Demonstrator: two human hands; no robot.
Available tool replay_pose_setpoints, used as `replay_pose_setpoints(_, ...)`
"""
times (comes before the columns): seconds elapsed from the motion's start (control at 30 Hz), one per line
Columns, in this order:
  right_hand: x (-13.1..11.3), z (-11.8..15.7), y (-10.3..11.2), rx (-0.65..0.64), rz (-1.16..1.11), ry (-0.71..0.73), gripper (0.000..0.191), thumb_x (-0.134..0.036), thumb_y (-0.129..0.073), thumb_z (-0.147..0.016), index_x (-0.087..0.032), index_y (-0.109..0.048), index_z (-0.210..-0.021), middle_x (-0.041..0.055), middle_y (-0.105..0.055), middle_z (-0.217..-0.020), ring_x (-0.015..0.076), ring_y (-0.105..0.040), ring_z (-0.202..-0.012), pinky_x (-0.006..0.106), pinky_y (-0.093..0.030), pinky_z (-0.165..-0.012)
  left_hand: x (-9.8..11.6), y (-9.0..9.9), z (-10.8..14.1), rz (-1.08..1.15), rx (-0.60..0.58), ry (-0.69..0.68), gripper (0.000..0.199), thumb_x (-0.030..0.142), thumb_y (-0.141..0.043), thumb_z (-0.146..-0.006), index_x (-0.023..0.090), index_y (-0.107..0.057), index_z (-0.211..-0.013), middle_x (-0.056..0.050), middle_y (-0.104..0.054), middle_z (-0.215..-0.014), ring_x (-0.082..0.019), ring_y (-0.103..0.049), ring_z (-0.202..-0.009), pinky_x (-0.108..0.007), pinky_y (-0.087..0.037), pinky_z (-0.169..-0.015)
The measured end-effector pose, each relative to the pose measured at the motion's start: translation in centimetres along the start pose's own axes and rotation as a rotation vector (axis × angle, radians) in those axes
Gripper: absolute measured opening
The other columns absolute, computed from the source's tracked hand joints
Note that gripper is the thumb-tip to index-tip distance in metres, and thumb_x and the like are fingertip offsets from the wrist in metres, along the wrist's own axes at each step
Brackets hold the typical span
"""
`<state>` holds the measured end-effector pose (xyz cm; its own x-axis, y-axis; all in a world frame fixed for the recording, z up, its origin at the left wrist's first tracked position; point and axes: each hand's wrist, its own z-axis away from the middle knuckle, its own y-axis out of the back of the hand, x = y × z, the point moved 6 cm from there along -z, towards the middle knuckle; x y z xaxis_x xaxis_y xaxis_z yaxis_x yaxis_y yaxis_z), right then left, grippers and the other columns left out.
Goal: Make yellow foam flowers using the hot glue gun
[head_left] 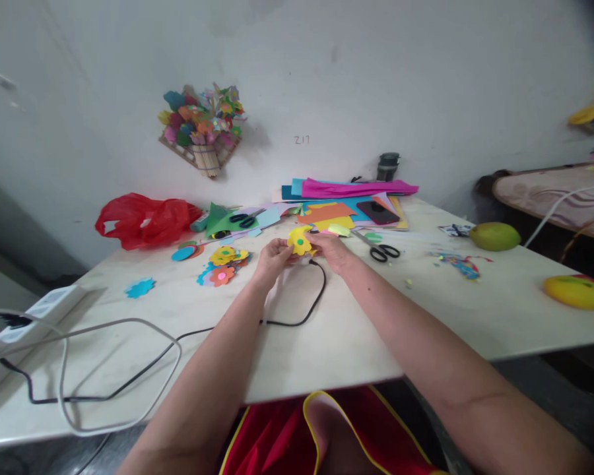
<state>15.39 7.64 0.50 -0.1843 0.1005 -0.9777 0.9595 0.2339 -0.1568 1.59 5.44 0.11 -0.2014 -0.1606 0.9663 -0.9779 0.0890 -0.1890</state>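
Observation:
A yellow paper flower [299,241] with a green centre is held up over the middle of the table, between my two hands. My left hand [273,256] pinches its left edge. On the other side, my right hand [329,249] has its fingers at the flower's right edge; their tips are partly hidden behind the petals. Left of my hands lies a pile of cut paper flowers [222,275] in yellow, blue and orange. Scissors [385,253] with black handles rest just beyond my right hand.
A black cable [297,324] loops below my hands, running from a white power strip [44,307]. Coloured paper sheets [327,214], a phone [377,212] and a second pair of scissors [247,218] lie behind. A red plastic bag [143,221] sits left, a mango [495,235] right.

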Motion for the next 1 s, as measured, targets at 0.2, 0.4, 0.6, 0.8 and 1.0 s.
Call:
replay_pose_setpoints(0.2, -0.5, 0.0, 1.7, 0.295, -0.047, 0.084, 0.033, -0.046, -0.071, -0.054, -0.015, -0.061, -0.064, 0.0035, -0.065, -0.067, 0.0118, -0.055, -0.059, 0.024, -0.037, -0.053, -0.7, 0.7, -0.6, -0.038, 0.087, 0.019, 0.029, 0.029, -0.071, -0.064, 0.015, -0.048, -0.077, 0.001, -0.062, -0.058, -0.015, -0.064, -0.055, -0.025, -0.051, -0.056)
replay_pose_setpoints(0.4, -1.2, 0.1, 3.5, 0.44, -0.133, 0.173, 0.038, -0.05, -0.07, -0.055, -0.016, -0.052, -0.053, -0.0014, -0.055, -0.049, 0.0062, -0.043, -0.042, 0.021, -0.031, -0.042, -1.1, 1.8, -1.4, -0.019, 0.197, -0.025, 0.028, 0.029, -0.07, -0.065, 0.015, -0.048, -0.076, 0.001, -0.06, -0.054, -0.016, -0.065, -0.058, -0.032, -0.054, -0.064)
replay_pose_setpoints(0.6, -1.0, 0.0, 2.6, 0.285, -0.066, 0.107, 0.031, -0.045, -0.065, -0.064, -0.015, -0.058, -0.059, 0.0002, -0.058, -0.05, 0.006, -0.043, -0.042, 0.019, -0.031, -0.04, -0.6, 1.9, -1.1, 0.008, 0.2, -0.056, 0.035, 0.035, -0.073, -0.061, 0.015, -0.048, -0.074, 0.001, -0.059, -0.052, -0.018, -0.065, -0.058, -0.034, -0.054, -0.065)
replay_pose_setpoints(0.8, -0.7, 0.3, 1.5, 0.219, 0.051, 0.066, 0.024, -0.034, -0.072, -0.056, -0.014, -0.058, -0.057, 0.0011, -0.06, -0.056, 0.0044, -0.041, -0.043, 0.019, -0.033, -0.041, 0.2, 1.2, -0.4, 0.064, 0.129, -0.043, 0.041, 0.038, -0.077, -0.053, 0.014, -0.05, -0.075, -0.001, -0.063, -0.059, -0.018, -0.066, -0.061, -0.031, -0.053, -0.065)
replay_pose_setpoints(1.0, -0.8, 0.3, 1.4, 0.271, 0.104, 0.042, 0.035, -0.036, -0.078, -0.044, -0.015, -0.052, -0.054, -0.0038, -0.053, -0.051, 0.005, -0.041, -0.043, 0.02, -0.032, -0.039, 0.2, 1.3, -0.2, 0.087, 0.104, -0.033, 0.04, 0.036, -0.077, -0.052, 0.013, -0.055, -0.076, -0.003, -0.066, -0.065, -0.019, -0.067, -0.067, -0.029, -0.051, -0.065)
